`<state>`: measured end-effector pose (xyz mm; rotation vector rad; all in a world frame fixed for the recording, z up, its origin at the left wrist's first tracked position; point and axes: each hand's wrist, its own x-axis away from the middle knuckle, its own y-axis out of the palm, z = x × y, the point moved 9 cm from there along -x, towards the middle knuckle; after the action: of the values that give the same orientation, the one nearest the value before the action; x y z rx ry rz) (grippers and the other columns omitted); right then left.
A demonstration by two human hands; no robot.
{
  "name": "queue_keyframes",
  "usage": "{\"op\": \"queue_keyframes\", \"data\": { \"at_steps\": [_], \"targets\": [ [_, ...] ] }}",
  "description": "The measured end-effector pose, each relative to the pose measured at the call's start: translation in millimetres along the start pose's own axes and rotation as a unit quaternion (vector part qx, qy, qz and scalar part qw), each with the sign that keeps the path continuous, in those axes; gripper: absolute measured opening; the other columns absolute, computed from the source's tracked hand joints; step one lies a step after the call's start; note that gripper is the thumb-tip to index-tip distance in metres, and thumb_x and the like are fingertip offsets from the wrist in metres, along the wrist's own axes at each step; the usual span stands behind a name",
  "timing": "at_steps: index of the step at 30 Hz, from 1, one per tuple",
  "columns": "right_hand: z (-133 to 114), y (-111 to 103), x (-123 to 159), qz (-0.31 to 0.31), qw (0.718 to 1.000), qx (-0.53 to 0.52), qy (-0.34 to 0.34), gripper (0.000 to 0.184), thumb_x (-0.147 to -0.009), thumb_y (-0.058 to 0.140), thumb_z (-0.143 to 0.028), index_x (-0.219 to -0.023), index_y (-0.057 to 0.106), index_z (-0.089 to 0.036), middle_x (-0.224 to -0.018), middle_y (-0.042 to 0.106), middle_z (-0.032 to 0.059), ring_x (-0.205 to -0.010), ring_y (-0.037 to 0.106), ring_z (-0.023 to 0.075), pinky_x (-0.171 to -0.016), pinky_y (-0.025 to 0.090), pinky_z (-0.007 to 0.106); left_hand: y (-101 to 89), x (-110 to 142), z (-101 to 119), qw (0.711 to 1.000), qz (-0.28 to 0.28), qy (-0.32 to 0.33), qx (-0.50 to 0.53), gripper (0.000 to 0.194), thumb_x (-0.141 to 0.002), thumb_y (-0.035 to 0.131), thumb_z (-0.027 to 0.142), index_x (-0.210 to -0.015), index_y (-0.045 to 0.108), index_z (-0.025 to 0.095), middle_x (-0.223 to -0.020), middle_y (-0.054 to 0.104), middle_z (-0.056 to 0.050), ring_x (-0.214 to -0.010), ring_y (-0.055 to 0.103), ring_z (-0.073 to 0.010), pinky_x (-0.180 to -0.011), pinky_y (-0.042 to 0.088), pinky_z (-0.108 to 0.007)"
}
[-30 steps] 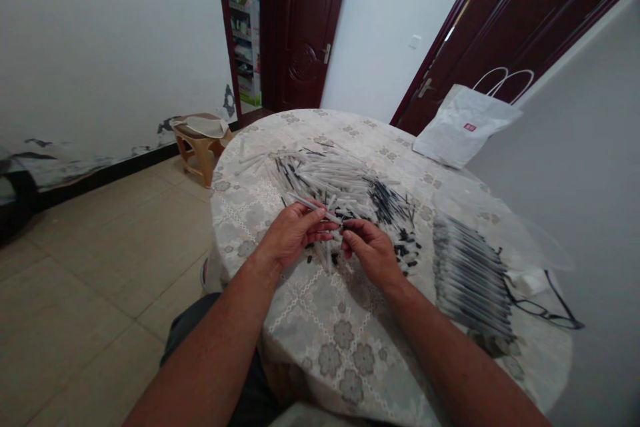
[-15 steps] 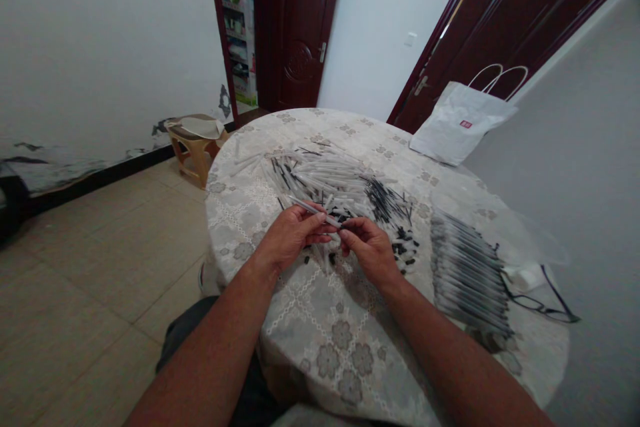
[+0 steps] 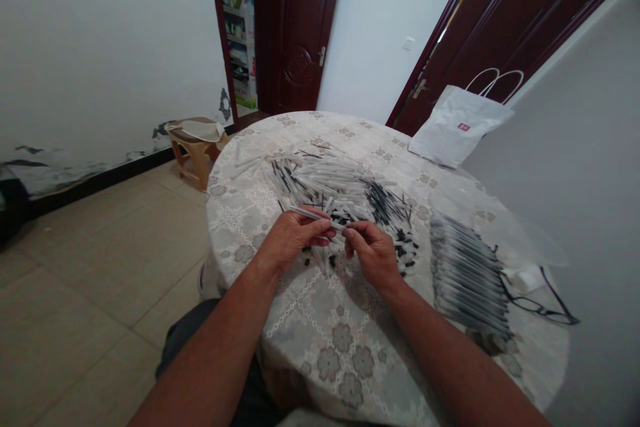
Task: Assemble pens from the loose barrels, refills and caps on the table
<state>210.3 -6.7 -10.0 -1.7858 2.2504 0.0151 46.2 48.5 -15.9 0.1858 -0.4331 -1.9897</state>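
My left hand (image 3: pixel 295 240) is closed around a slim, pale pen barrel (image 3: pixel 306 213), which slants down to the right over the table. At the barrel's right end, my right hand (image 3: pixel 373 253) is closed in a pinch; its fingertips hide whether a small part sits there. Just beyond both hands lies a heap of whitish pen barrels (image 3: pixel 327 177). Thin black sticks like refills (image 3: pixel 384 201) are bunched at the heap's right side. Small black pieces (image 3: pixel 406 250) are scattered right of my right hand.
A round table with a flowered cloth (image 3: pixel 345 340) carries everything. On the right lies a row of grey pens (image 3: pixel 470 277), beside eyeglasses (image 3: pixel 543 309) and clear plastic film (image 3: pixel 530 233). A white paper bag (image 3: pixel 455 130) stands at the back right. Left of the table is a stool (image 3: pixel 195 163).
The pen barrel lies flatter, its left end a little lower. Both hands keep hold of it in almost the same place. The view has tipped slightly upward.
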Motion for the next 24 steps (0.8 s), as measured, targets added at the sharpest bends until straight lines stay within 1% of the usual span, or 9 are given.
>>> {"op": "queue_keyframes", "data": {
  "at_steps": [3,5,8,10,13,16,18,21,24],
  "targets": [
    [1,4,2,-0.036,0.999,0.025,0.007,0.043,-0.097,0.057,-0.057,-0.081,0.068,-0.019,-0.059,0.061,0.0000,-0.048,0.054,0.0132,-0.048,0.042,0.026,2.5,1,0,1.000,-0.009,-0.001,-0.005,0.030,-0.074,0.086,0.033,-0.092,0.072,0.014,-0.083,0.076,-0.009,-0.079,0.075,-0.0230,-0.071,0.061,-0.033],
    [1,7,5,-0.053,0.998,0.028,0.001,0.048,-0.101,0.046,-0.059,-0.086,0.068,-0.019,-0.063,0.063,0.0015,-0.050,0.054,0.0142,-0.048,0.042,0.027,2.7,1,0,1.000,-0.009,0.000,-0.009,0.030,-0.074,0.085,0.034,-0.092,0.072,0.014,-0.082,0.076,-0.009,-0.080,0.076,-0.0236,-0.071,0.061,-0.033],
    [-3,5,8,-0.047,0.997,0.049,-0.026,0.034,-0.100,0.051,-0.053,-0.108,0.063,-0.022,-0.073,0.065,0.0005,-0.057,0.057,0.0151,-0.055,0.046,0.027,0.9,0,-1,1.000,-0.002,-0.001,-0.012,0.029,-0.074,0.085,0.033,-0.092,0.072,0.014,-0.083,0.076,-0.010,-0.079,0.075,-0.0233,-0.070,0.061,-0.032],
    [-5,4,9,-0.037,0.996,0.078,-0.035,0.029,-0.096,0.060,-0.048,-0.113,0.059,-0.024,-0.076,0.066,-0.0007,-0.060,0.058,0.0151,-0.058,0.046,0.027,0.2,0,-1,1.000,-0.002,0.000,-0.018,0.028,-0.074,0.085,0.032,-0.092,0.072,0.014,-0.083,0.076,-0.009,-0.079,0.075,-0.0229,-0.070,0.061,-0.032],
    [-5,7,9,-0.049,0.991,0.118,-0.032,0.024,-0.100,0.054,-0.046,-0.098,0.061,-0.023,-0.072,0.064,-0.0009,-0.061,0.057,0.0147,-0.058,0.044,0.026,0.5,-1,-2,1.000,-0.009,0.003,-0.026,0.028,-0.075,0.084,0.033,-0.092,0.072,0.015,-0.082,0.076,-0.008,-0.079,0.075,-0.0227,-0.071,0.060,-0.032],
    [-4,12,10,-0.077,0.989,0.119,-0.034,0.043,-0.106,0.038,-0.047,-0.078,0.059,-0.022,-0.066,0.060,0.0005,-0.059,0.055,0.0143,-0.057,0.042,0.026,1.8,-1,-3,1.000,-0.018,0.000,-0.025,0.029,-0.076,0.084,0.034,-0.093,0.072,0.014,-0.082,0.076,-0.007,-0.079,0.075,-0.0220,-0.070,0.060,-0.030],
    [-4,9,10,-0.068,0.992,0.099,-0.038,0.040,-0.105,0.038,-0.048,-0.086,0.060,-0.021,-0.069,0.061,0.0004,-0.059,0.056,0.0143,-0.056,0.043,0.026,1.6,0,-2,1.000,-0.014,-0.003,-0.026,0.029,-0.075,0.084,0.034,-0.093,0.072,0.014,-0.081,0.076,-0.007,-0.079,0.075,-0.0218,-0.069,0.059,-0.030],
    [-5,3,9,-0.037,0.995,0.085,-0.046,0.025,-0.100,0.053,-0.045,-0.109,0.057,-0.022,-0.077,0.063,-0.0014,-0.064,0.060,0.0150,-0.059,0.046,0.026,0.2,-1,-1,1.000,-0.005,-0.003,-0.030,0.028,-0.076,0.083,0.033,-0.092,0.072,0.014,-0.082,0.076,-0.007,-0.079,0.075,-0.0221,-0.070,0.059,-0.032],
    [-5,5,8,-0.044,0.993,0.102,-0.050,0.021,-0.100,0.054,-0.043,-0.100,0.058,-0.023,-0.073,0.061,-0.0022,-0.063,0.059,0.0148,-0.061,0.046,0.026,-0.1,-1,-1,0.999,-0.007,0.002,-0.037,0.028,-0.076,0.083,0.034,-0.094,0.072,0.014,-0.083,0.076,-0.007,-0.080,0.075,-0.0226,-0.071,0.059,-0.032]
  ]
}}
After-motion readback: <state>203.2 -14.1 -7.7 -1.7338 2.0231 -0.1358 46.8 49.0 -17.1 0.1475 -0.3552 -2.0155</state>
